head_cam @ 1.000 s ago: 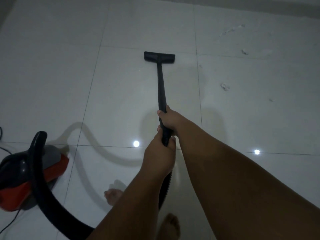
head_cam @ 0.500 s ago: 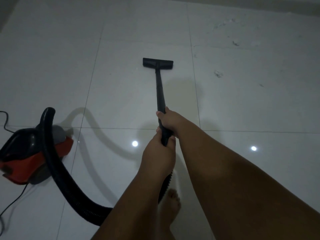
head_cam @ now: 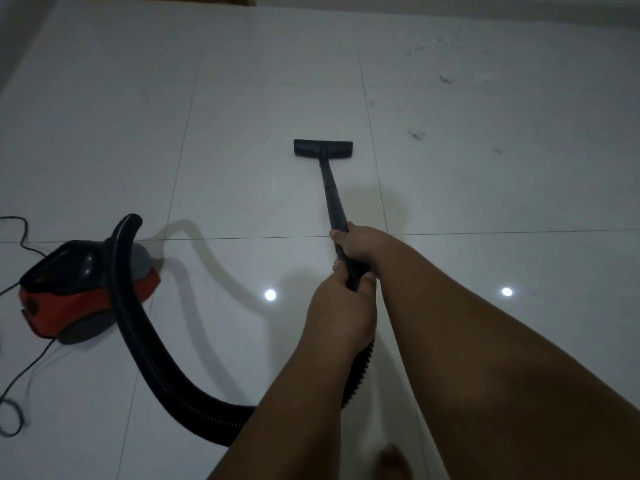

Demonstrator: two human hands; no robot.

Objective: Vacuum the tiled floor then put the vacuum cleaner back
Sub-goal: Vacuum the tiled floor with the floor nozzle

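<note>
A black vacuum wand (head_cam: pixel 333 199) runs from my hands to a flat black floor nozzle (head_cam: pixel 323 148) resting on the white tiled floor (head_cam: pixel 242 98). My right hand (head_cam: pixel 356 242) grips the wand higher up; my left hand (head_cam: pixel 341 313) grips it just behind, where the ribbed hose joins. The black hose (head_cam: pixel 145 344) loops left to the red and black vacuum body (head_cam: pixel 79 289) standing on the floor at the left. Part of the hose is hidden behind my left forearm.
A thin black power cord (head_cam: pixel 20 368) trails and curls at the left edge. Bits of dirt (head_cam: pixel 417 133) and smudges (head_cam: pixel 445 77) lie on the tiles at the far right. A wall base runs along the top. My bare foot (head_cam: pixel 393 459) shows at the bottom.
The nozzle has been drawn back toward me across the tile. The view has shifted, so the vacuum body and hose sit further into the frame and the dirt lies further away.
</note>
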